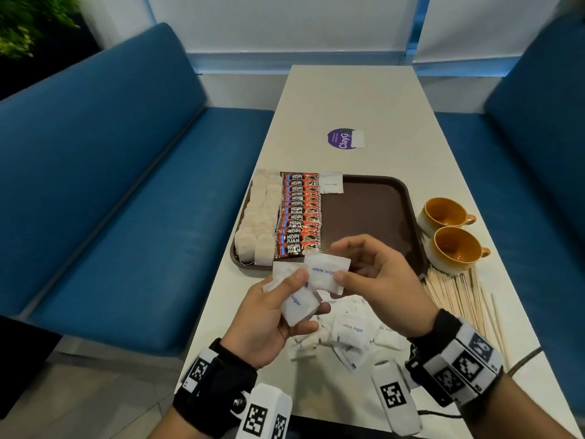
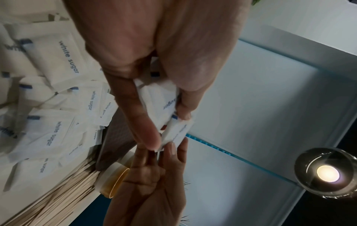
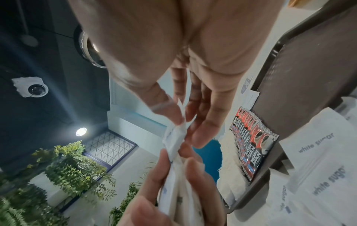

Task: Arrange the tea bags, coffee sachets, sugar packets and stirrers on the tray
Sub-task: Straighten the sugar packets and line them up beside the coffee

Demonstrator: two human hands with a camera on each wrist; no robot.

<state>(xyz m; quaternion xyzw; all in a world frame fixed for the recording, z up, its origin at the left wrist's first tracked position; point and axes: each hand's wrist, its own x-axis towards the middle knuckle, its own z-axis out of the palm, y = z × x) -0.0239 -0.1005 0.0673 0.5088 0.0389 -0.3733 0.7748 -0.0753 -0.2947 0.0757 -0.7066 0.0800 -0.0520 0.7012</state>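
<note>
Above the near edge of a brown tray [image 1: 373, 213], a person's left hand [image 1: 272, 324] grips a small fan of white sugar packets [image 1: 297, 299], thumb pressed across the top and fingers curled beneath. The right hand [image 1: 376, 280] pinches the uppermost packet [image 1: 326, 274] between thumb and forefinger, its other fingers loosely spread.

On the tray, two columns of tea bags [image 1: 258, 223] line the left edge, a shingled column of Kopi Juan coffee sachets [image 1: 299, 213] lies just beside them, and a single sugar packet [image 1: 331, 182] sits at the far end of what looks set to become a third column. More sugar packets [image 1: 348, 334] lie heaped on the table [image 1: 348, 99] under the hands; wooden stirrers [image 1: 459, 296] fan out to the right, near two orange cups [image 1: 449, 236].

The step in hand appears to be peeling one packet off the fan. Doing it well likely means sliding it free without loosening the rest, then laying it print-up, square to the sachets and overlapping the first packet evenly, leaving the tray's right side for the stirrers.
</note>
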